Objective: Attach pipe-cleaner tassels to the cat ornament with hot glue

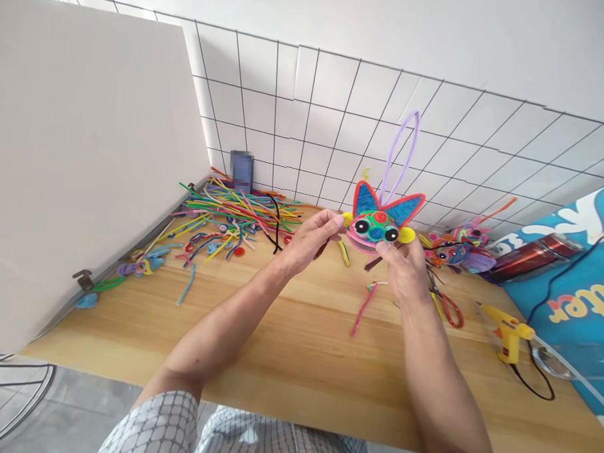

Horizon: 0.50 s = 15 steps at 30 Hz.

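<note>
Between my two hands, above the wooden table, is a pipe-cleaner animal face [379,224]. It has blue ears edged in red, black-and-white eyes, yellow discs at the sides and a purple loop [415,134] standing up from its top. My left hand [317,237] pinches its left side near the yellow disc. With the thumb at the pink mouth, my right hand [405,268] grips its lower right side; those fingers are partly hidden behind it. Below lie a pink pipe-cleaner piece [362,312] and red-handled scissors [448,308], the latter just beside my right wrist.
Heaped pipe cleaners [242,210] and scraps cover the back left, with a phone [242,170] propped behind. On the right are a yellow glue gun [510,332] with its cord, other pipe-cleaner figures [464,243] and a dark red cylinder [535,257]. A white panel [85,143] borders the left.
</note>
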Each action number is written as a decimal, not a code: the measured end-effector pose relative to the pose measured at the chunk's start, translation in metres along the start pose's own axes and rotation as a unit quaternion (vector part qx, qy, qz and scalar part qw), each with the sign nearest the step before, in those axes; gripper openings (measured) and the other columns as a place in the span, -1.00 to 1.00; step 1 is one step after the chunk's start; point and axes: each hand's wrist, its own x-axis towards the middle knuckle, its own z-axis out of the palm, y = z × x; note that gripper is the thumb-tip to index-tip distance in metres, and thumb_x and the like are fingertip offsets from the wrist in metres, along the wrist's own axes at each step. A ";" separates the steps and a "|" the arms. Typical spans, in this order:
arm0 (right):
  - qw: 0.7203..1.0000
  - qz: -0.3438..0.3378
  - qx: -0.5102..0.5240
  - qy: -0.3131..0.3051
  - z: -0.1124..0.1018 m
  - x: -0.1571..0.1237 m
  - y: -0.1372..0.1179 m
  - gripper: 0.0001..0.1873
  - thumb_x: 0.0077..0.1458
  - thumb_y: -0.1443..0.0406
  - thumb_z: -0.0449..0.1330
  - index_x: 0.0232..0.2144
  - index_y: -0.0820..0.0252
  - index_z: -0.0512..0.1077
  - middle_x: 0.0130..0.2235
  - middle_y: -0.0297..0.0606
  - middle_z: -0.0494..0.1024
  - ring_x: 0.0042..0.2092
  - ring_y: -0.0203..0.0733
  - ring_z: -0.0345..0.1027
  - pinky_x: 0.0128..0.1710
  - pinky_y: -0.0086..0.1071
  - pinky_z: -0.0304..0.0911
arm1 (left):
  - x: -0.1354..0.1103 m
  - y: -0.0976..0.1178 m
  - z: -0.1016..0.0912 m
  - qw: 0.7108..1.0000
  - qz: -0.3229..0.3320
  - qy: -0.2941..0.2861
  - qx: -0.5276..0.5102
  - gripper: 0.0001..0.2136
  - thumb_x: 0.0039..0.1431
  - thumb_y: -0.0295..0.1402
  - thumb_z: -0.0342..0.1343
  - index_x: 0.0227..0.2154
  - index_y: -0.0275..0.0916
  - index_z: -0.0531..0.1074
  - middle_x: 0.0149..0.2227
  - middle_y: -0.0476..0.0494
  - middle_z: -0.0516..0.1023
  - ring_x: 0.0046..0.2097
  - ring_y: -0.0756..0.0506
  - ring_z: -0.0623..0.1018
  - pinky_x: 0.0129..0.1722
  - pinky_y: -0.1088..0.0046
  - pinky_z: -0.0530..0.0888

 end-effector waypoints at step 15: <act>1.000 0.010 0.001 -0.018 0.018 -0.004 0.010 -0.41 0.03 -0.17 0.50 -0.12 0.03 0.47 0.00 -0.18 0.69 0.03 0.04 0.62 0.13 -0.01 0.54 | 0.001 0.002 0.001 0.995 0.039 -0.093 -0.004 -0.20 -0.19 -0.01 0.67 0.07 -0.13 0.42 -0.02 -0.16 0.68 -0.07 -0.17 0.73 -0.06 0.27 0.69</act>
